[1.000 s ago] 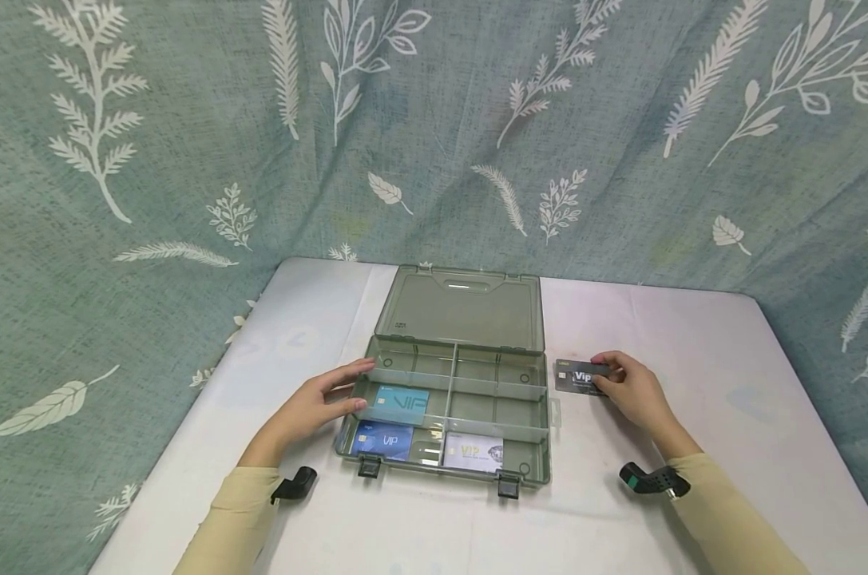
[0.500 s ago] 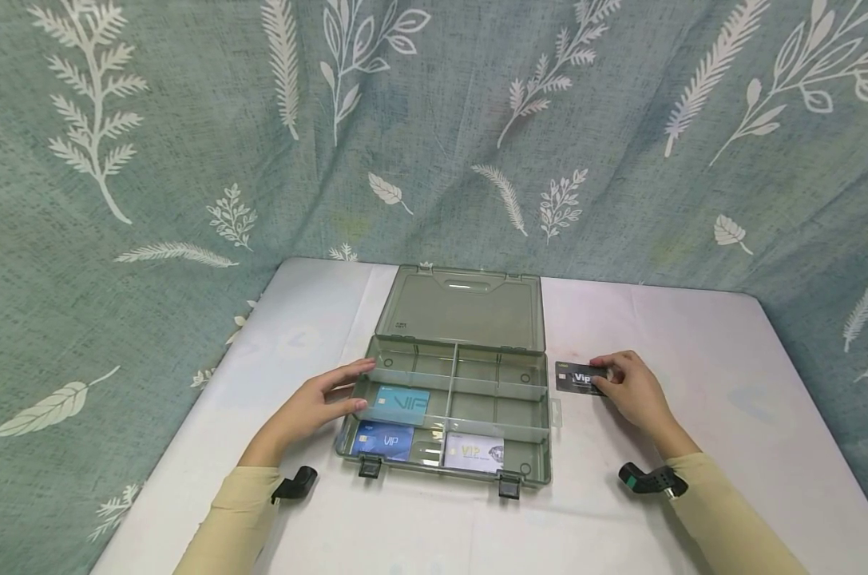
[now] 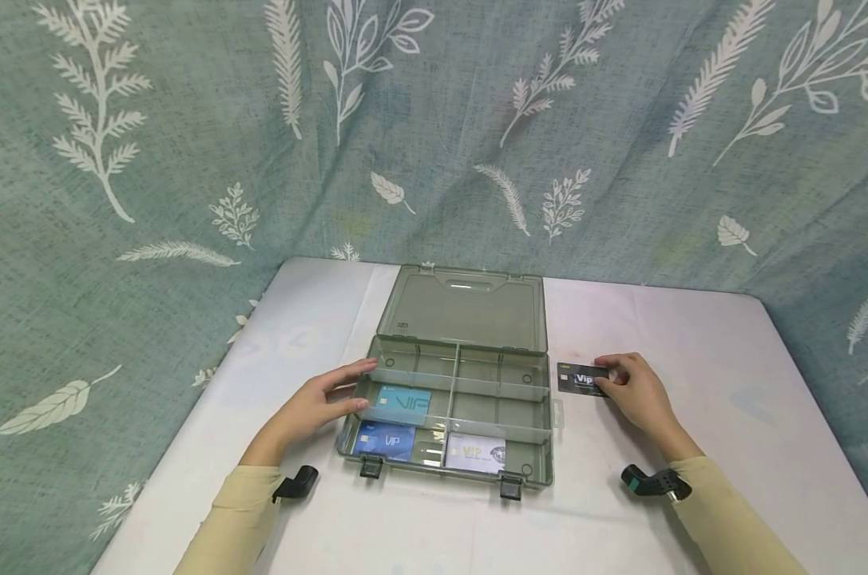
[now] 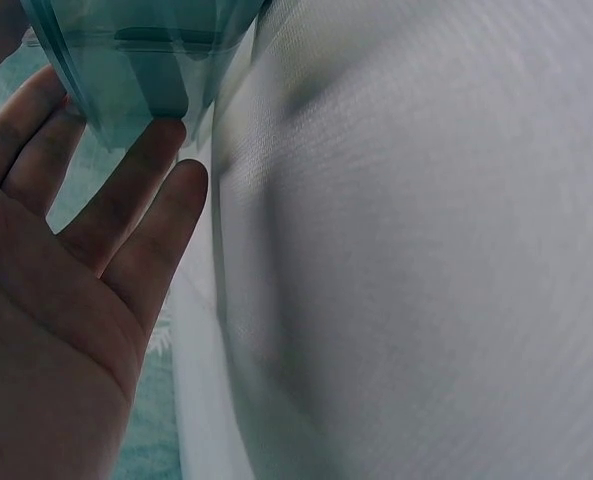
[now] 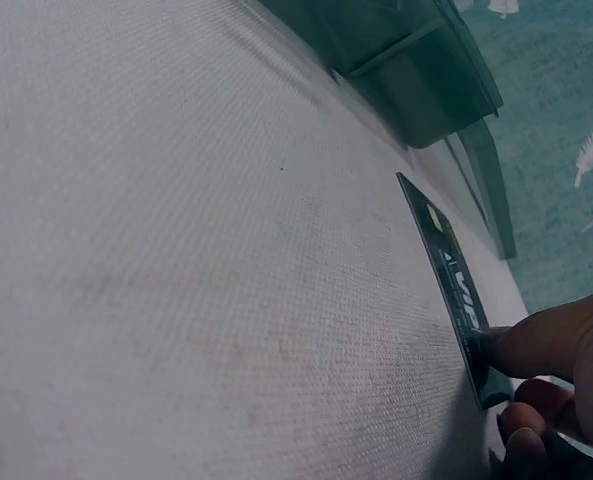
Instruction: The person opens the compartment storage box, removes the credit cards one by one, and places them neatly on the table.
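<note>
A black VIP card (image 3: 576,378) is pinched at its right end between thumb and fingers of my right hand (image 3: 638,393), just right of the box. In the right wrist view the card (image 5: 444,262) slants close over the white cloth, thumb on its printed face. My left hand (image 3: 326,401) rests against the left side of the green see-through divided box (image 3: 500,411), fingers spread and fairly straight. The left wrist view has these fingertips (image 4: 188,180) right at the box wall (image 4: 141,90). Inside the box lie a teal card (image 3: 403,404), a blue card (image 3: 385,441) and a white card (image 3: 475,453).
The box lid (image 3: 465,307) lies open toward the back. Two black latches, one of them the right latch (image 3: 510,488), stick out from its front edge. A white cloth (image 3: 548,531) covers the table, and a leaf-patterned green curtain (image 3: 434,136) hangs behind and at both sides.
The black card's face has tilted slightly and looks darker than a second ago, still in my right hand's pinch. My left hand stays in place at the box.
</note>
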`<state>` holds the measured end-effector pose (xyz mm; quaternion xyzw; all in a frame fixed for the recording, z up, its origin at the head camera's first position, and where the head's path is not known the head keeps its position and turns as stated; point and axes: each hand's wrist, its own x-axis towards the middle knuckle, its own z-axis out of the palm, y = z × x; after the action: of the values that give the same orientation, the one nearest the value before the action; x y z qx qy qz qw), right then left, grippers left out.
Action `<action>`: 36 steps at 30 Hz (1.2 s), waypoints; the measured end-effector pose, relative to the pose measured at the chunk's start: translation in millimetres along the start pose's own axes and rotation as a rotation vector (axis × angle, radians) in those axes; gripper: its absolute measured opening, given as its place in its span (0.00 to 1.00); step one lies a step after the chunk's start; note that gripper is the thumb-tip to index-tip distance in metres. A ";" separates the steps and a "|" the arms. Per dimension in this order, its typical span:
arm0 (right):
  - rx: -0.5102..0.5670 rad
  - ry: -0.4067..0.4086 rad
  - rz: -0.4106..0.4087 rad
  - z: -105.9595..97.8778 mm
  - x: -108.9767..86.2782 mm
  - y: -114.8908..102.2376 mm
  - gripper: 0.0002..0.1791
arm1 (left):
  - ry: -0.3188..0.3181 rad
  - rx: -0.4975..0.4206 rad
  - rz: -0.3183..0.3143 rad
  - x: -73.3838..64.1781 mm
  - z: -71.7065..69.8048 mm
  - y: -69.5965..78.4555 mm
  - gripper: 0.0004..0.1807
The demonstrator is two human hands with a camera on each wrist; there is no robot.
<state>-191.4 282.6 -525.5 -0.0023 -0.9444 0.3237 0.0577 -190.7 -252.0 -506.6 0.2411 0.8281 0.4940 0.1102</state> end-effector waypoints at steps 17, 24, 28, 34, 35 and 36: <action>0.036 -0.018 0.055 -8.1 -7.0 -6.2 0.17 | -0.004 0.006 -0.004 1.0 0.4 0.5 0.35; 0.057 -0.040 0.050 -12.3 -9.2 -7.0 0.17 | 0.000 0.017 -0.001 1.1 0.0 2.9 0.35; 0.089 -0.054 0.049 -14.4 -10.6 -8.7 0.17 | 0.001 0.018 0.000 1.1 -0.2 3.6 0.35; 0.133 -0.065 0.049 -16.8 -11.3 -13.5 0.16 | 0.003 0.011 0.003 1.3 -0.5 2.5 0.35; 0.137 -0.068 0.046 -17.1 -11.6 -14.5 0.16 | 0.003 0.010 0.003 1.4 -0.6 2.3 0.35; 0.138 -0.069 0.042 -17.5 -11.9 -15.7 0.16 | 0.002 0.011 0.005 1.4 -0.7 2.2 0.35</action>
<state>-177.1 280.4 -503.5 -0.0070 -0.9209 0.3892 0.0181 -191.5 -250.9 -504.3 0.2432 0.8303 0.4899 0.1069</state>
